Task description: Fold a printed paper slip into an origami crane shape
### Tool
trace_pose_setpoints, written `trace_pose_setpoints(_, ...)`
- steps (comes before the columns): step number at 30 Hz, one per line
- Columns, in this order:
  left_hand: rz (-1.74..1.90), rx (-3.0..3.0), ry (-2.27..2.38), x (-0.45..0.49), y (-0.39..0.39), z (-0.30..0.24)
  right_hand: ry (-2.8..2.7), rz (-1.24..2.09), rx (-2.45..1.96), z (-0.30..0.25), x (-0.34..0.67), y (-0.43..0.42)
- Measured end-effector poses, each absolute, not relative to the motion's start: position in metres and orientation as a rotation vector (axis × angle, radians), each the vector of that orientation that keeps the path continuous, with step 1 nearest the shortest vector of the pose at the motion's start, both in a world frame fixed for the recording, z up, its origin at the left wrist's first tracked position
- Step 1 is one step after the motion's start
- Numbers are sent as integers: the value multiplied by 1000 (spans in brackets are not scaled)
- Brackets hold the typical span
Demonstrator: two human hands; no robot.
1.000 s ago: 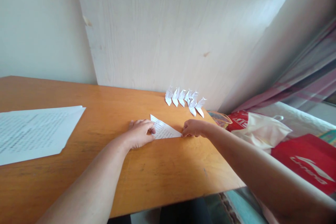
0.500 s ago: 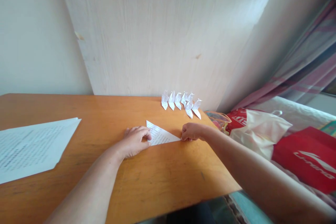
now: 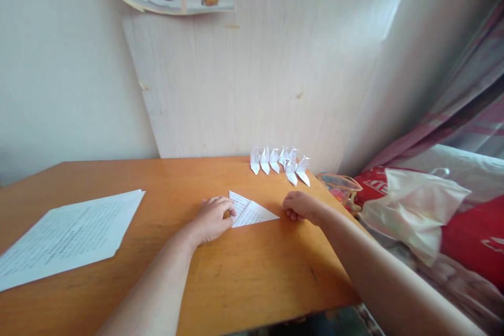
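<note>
On the glossy wooden table (image 3: 236, 273), left hand (image 3: 214, 218) pins a flat paper triangle (image 3: 252, 212); right hand (image 3: 301, 206) curls loosely beside it.

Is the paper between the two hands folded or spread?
Folded: the paper is a triangle, with the left hand holding its left corner.

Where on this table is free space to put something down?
Bare wood lies between the printed sheets and the left hand, and along the near edge. Crowded: far right, with folded paper figures, paper triangle, right hand.
</note>
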State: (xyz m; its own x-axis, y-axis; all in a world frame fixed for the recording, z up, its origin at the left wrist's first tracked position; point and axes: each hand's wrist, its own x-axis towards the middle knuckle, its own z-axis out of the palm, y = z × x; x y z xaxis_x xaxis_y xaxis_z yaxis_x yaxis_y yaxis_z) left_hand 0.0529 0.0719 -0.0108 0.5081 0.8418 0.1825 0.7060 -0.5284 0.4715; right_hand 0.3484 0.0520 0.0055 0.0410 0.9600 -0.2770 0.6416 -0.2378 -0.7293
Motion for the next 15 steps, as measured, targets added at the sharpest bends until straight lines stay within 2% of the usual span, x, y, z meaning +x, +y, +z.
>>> trace_pose_setpoints(5, 746, 2264, 1359, 49, 81, -14, -1584, 944, -1816, 0, 336, 64)
trace_pose_setpoints(15, 660, 2270, 1471, 48, 74, -16, -1826, 578, -1723, -20, 296, 73)
